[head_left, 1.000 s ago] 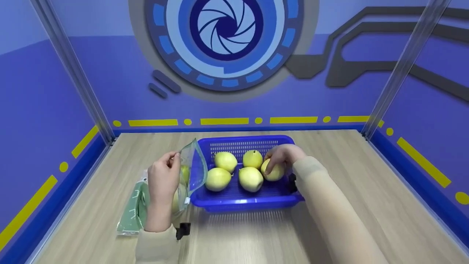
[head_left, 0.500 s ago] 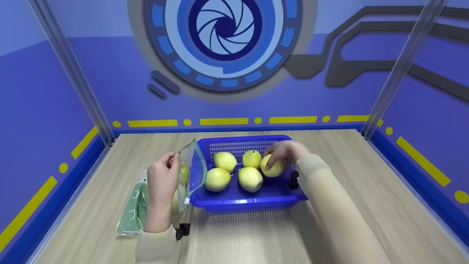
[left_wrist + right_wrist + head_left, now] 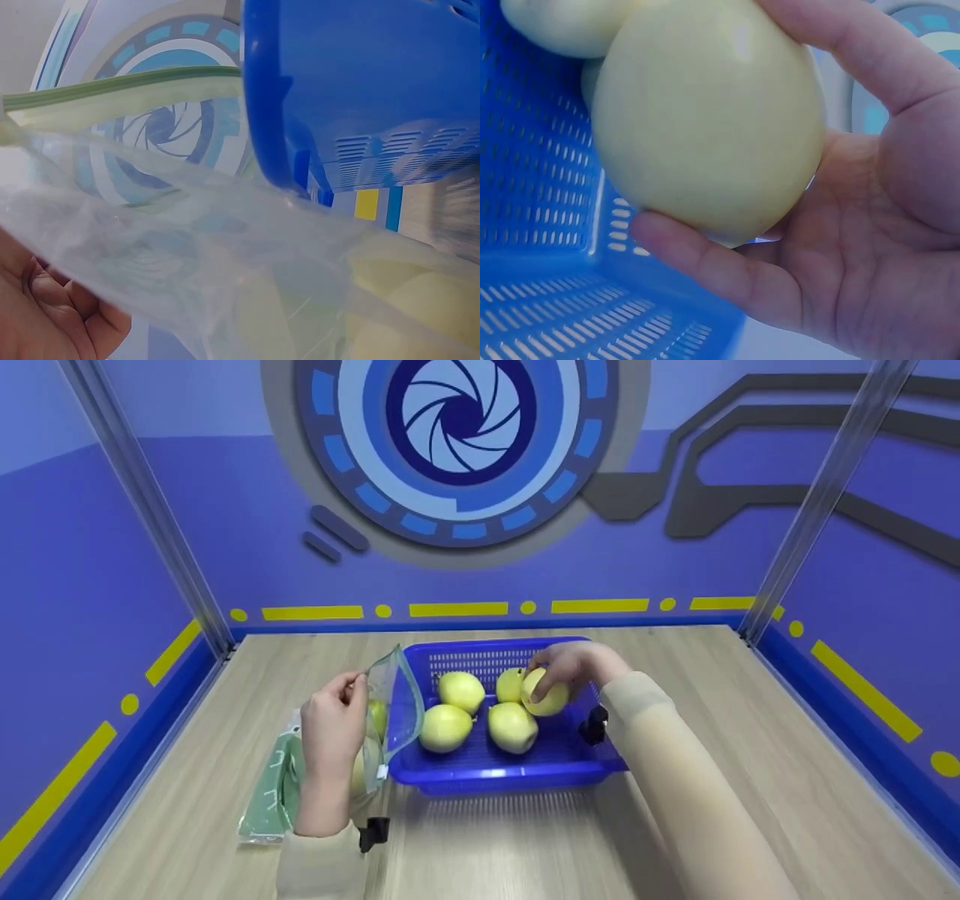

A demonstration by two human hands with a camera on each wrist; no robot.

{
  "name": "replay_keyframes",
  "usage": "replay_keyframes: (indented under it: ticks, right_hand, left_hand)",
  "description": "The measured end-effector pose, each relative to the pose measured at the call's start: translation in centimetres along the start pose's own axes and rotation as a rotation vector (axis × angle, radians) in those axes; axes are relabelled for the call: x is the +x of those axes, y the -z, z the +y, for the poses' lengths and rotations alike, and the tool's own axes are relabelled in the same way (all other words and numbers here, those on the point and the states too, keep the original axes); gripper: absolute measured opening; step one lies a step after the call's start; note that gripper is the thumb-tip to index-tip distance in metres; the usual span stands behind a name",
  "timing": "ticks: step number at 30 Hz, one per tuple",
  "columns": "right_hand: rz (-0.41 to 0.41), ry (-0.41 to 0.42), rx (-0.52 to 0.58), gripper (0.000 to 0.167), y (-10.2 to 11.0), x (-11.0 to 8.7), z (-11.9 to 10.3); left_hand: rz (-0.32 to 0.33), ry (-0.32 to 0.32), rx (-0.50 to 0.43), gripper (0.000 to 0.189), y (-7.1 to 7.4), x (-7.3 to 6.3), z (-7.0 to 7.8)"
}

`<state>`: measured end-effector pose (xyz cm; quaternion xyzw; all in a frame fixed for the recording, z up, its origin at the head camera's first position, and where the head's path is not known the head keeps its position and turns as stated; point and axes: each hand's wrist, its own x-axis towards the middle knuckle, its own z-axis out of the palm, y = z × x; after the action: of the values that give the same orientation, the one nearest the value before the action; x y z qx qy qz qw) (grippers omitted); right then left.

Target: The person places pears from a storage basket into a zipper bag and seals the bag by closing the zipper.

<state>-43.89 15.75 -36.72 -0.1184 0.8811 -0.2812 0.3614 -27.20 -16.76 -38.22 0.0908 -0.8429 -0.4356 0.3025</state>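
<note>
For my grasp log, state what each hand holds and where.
Left hand: the translucent bag, pinched near its open mouth. Right hand: a pale yellow-green fruit, gripped by its sides.

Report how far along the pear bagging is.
Done, it seems: some bagged pears show through the zip bag, count unclear. In hand: the left hand holds the bag's open mouth; the right hand grips one pear over the blue basket. Remaining: four other pears lie in the basket, apparently still to be bagged.

Bright, even head view, soft shadows on the table [image 3: 525,855], hazy wrist views, pale highlight on the fruit [image 3: 709,120]
</note>
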Motion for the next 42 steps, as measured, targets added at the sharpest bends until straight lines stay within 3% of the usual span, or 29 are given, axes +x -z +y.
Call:
replay_keyframes:
  ticks: [15,42]
  right_hand:
    - [0.004,0.098,-0.043,0.06,-0.9,-0.5,-3.0]
    - [0.053,0.392,0.021,0.055,-5.2,-0.3,-8.4]
  left_hand:
    - [0.003,-0.012,0.009,0.024,0.0,0.1,-0.1]
    - [-0.007,0.009,-0.003,0.024,0.1,0.1,-0.1]
